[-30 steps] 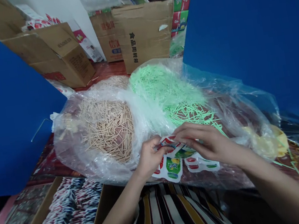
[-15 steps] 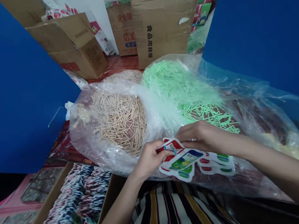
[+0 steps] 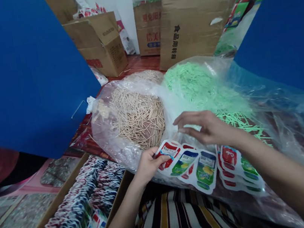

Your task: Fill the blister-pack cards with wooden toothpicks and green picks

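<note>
My left hand (image 3: 148, 164) pinches the left end of a strip of small printed drink-label packets (image 3: 188, 164), red, blue and green, which fans out to the right. Just above the strip hovers my right hand (image 3: 204, 129), fingers loosely spread and holding nothing. Another stack of the same packets (image 3: 238, 169) lies under my right wrist. Behind the hands sits a clear plastic bag holding a heap of tan wooden sticks (image 3: 137, 114) and a heap of green sticks (image 3: 202, 87).
A cardboard box (image 3: 70, 217) at the lower left is packed with several rows of the same packets. More cardboard boxes (image 3: 190, 28) stand at the back. Loose clear plastic (image 3: 282, 109) spreads to the right. My striped shirt (image 3: 179, 220) fills the bottom.
My right hand let go of the packet strip and lifted above it with fingers opening. The strip now hangs fanned out from my left hand. The view shifted left.
</note>
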A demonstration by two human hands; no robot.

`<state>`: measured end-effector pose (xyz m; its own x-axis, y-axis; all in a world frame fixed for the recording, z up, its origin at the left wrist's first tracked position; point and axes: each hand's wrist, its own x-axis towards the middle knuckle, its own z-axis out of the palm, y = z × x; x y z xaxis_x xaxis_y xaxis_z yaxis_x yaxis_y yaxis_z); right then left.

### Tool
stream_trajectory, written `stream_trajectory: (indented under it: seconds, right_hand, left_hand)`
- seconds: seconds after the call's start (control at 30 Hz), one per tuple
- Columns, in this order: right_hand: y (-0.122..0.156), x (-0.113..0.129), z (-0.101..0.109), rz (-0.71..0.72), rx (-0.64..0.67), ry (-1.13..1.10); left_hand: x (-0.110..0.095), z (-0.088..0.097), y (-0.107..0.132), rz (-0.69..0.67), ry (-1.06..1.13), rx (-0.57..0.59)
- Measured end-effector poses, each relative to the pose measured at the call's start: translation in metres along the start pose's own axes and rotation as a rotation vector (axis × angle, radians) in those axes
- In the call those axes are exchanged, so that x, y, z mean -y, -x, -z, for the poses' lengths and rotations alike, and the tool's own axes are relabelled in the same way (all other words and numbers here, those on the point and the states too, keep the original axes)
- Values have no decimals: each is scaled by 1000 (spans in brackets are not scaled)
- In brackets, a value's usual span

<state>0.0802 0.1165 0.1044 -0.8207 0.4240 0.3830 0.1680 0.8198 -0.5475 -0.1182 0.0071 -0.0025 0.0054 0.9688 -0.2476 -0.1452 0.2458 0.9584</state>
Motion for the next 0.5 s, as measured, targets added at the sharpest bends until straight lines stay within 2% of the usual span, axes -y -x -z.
stream_trajectory:
  seconds: [0.1,0.13,0.23,0.33,0.4,0.5]
  right_hand:
    - [-20,-24,2,-196,-131,-8]
    - [-24,-32,-1,-255,-131,19]
    - [-25,-42,-19,-317,-15,-1]
    - [-12,-33,-37,-358,159,-293]
    - [1,-23,-44,-421,232,-395]
    - [21,-10,-46,-422,161,-292]
  left_hand:
    - [5,8,2,24,74,-41]
    - [6,9,2,23,89,-44]
    - [6,8,2,-21,136,-62]
    - [1,2,0,-65,203,-94]
    - [-2,-3,-3,-83,227,-109]
    - [-6,-9,-6,-134,143,-111]
